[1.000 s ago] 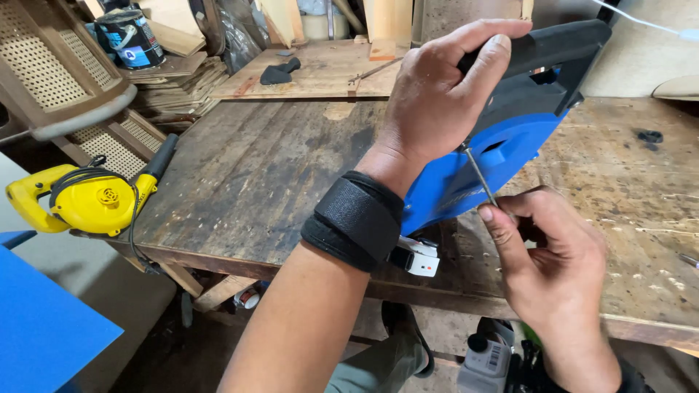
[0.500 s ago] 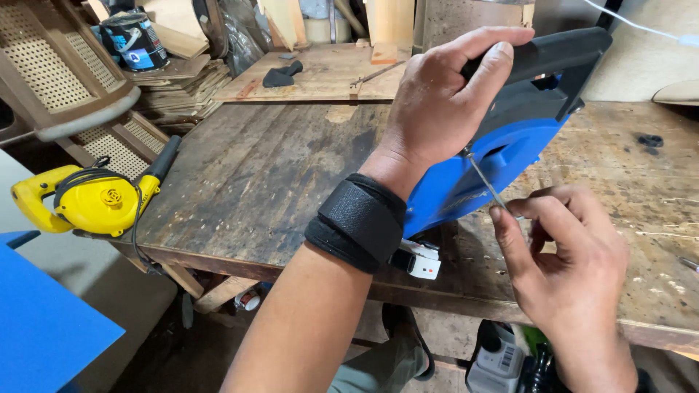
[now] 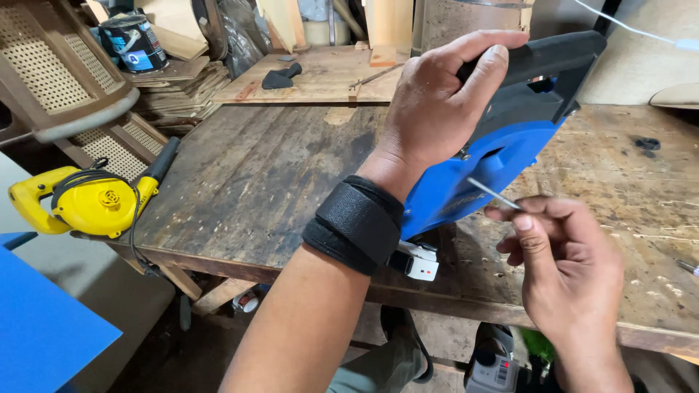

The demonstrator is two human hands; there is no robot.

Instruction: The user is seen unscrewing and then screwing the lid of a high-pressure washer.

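Flanking blue tool (image 3: pixel 473 182): yellow blower (image 3: pixel 87 204), paint can (image 3: pixel 135 42)

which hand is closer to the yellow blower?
Left. The left hand grips the blue tool mid-bench, on the side toward the yellow blower; the right hand, pinching a thin metal rod, sits farther away.

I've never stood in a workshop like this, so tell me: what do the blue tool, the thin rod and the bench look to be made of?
The blue tool under the left hand looks like moulded plastic: smooth blue body, matt black handle. The thin rod pinched by the right hand seems bare metal, grey with a slight shine. The bench is wood, unfinished and worn: grain, stains and scratches show.
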